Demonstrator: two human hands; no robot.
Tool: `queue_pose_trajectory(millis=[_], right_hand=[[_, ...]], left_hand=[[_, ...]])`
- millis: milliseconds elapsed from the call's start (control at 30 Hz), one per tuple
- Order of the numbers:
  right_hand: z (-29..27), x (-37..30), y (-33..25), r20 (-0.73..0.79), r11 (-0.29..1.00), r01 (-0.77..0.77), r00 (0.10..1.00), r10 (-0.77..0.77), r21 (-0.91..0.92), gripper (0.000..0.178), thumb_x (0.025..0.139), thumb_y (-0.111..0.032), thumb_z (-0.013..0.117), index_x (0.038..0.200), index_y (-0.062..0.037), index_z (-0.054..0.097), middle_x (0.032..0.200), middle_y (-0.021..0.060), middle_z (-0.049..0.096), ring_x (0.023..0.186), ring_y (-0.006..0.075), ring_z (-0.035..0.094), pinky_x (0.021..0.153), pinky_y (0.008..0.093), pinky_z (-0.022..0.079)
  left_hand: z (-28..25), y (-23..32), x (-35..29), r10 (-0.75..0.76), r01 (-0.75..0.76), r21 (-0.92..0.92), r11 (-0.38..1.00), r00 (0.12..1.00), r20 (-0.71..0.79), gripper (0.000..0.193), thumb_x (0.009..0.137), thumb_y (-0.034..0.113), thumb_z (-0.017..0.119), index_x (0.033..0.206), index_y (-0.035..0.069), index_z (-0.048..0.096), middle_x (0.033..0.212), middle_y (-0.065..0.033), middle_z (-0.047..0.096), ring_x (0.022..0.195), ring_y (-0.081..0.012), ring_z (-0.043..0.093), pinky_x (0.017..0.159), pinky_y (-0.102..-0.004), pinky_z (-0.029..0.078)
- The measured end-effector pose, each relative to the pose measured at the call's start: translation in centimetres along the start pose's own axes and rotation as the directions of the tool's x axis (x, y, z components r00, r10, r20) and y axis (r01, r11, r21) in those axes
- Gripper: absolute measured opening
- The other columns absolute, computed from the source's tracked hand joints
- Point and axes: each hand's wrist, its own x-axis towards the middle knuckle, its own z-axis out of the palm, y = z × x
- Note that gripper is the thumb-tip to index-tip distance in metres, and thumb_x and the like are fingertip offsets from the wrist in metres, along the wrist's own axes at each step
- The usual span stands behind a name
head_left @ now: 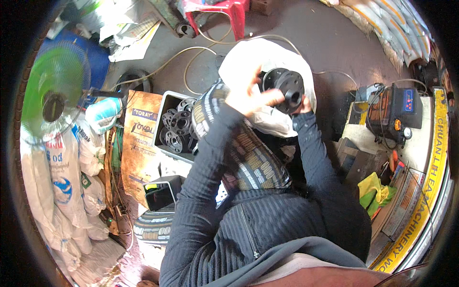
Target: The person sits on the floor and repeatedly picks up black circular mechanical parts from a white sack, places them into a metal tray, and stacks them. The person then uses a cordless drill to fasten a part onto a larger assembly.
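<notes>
Both my hands are raised in front of me around a black round metal flange point(285, 87) with bolt holes and a central bore. My left hand point(249, 95) grips its left rim, fingers spread over the edge. My right hand point(304, 105) is mostly hidden behind the flange's lower right side, only fingertips showing. Behind the flange lies a white plastic sack point(244, 60). Down to my left, a grey plastic bin point(165, 115) holds several more black flanges point(178, 126).
A green fan point(52, 91) and stacked white sacks point(62, 182) stand at the left, beside brown cardboard point(138, 153). A red plastic stool point(229, 14) is at the top. At the right are a black battery-like box point(397, 112), wires, and a yellow cloth point(375, 191). Hoses cross the floor.
</notes>
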Motion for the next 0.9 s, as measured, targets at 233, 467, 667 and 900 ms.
queue_pose_trajectory(millis=[233, 467, 667, 900], right_hand=[[16.6, 0.3, 0.5, 0.315, 0.862, 0.137, 0.949, 0.027, -0.487, 0.095, 0.063, -0.029, 0.081, 0.136, -0.0025, 0.026, 0.129, 0.015, 0.042, 0.117, 0.0266, 0.045, 0.098, 0.038, 0.038], [25.0, -2.9, 8.1, 0.556, 0.247, 0.533, 0.831, 0.029, -0.809, 0.091, 0.076, -0.054, 0.063, 0.135, 0.004, 0.026, 0.132, 0.0241, 0.036, 0.124, 0.0357, 0.036, 0.104, 0.0423, 0.028], [26.0, -2.1, 8.2, 0.606, 0.215, 0.576, 0.786, 0.118, -0.789, 0.054, 0.088, -0.04, 0.054, 0.116, 0.006, 0.052, 0.114, 0.0224, 0.055, 0.112, 0.0327, 0.05, 0.097, 0.0388, 0.036], [-7.0, 11.1, 3.5, 0.045, -0.262, -0.023, 0.967, -0.25, -0.965, 0.028, 0.089, -0.028, 0.048, 0.104, -0.0104, 0.064, 0.106, 0.0085, 0.064, 0.099, 0.0238, 0.06, 0.088, 0.035, 0.045]], left_hand=[[-2.0, 3.2, -8.4, 0.21, -0.237, -0.065, 0.969, 0.935, -0.284, 0.095, 0.056, 0.018, 0.077, 0.137, 0.003, 0.031, 0.133, -0.0162, 0.038, 0.126, -0.0289, 0.036, 0.105, -0.0392, 0.029], [-6.1, 1.6, -16.9, -0.172, -0.303, -0.768, 0.564, 0.867, -0.468, 0.065, 0.072, 0.014, 0.061, 0.133, 0.005, 0.038, 0.113, -0.0098, 0.055, 0.102, -0.0219, 0.057, 0.09, -0.0332, 0.045], [-7.0, -3.2, -21.4, -0.32, -0.184, -0.923, 0.339, 0.899, -0.297, 0.058, 0.088, 0.045, 0.047, 0.134, 0.011, 0.038, 0.128, -0.0086, 0.049, 0.108, -0.0215, 0.054, 0.09, -0.0407, 0.045], [-5.6, -3.9, -20.9, -0.224, -0.165, -0.986, -0.035, 0.963, -0.153, 0.055, 0.088, 0.052, 0.042, 0.132, 0.02, 0.042, 0.133, -0.015, 0.045, 0.098, -0.0302, 0.06, 0.078, -0.0492, 0.05]])
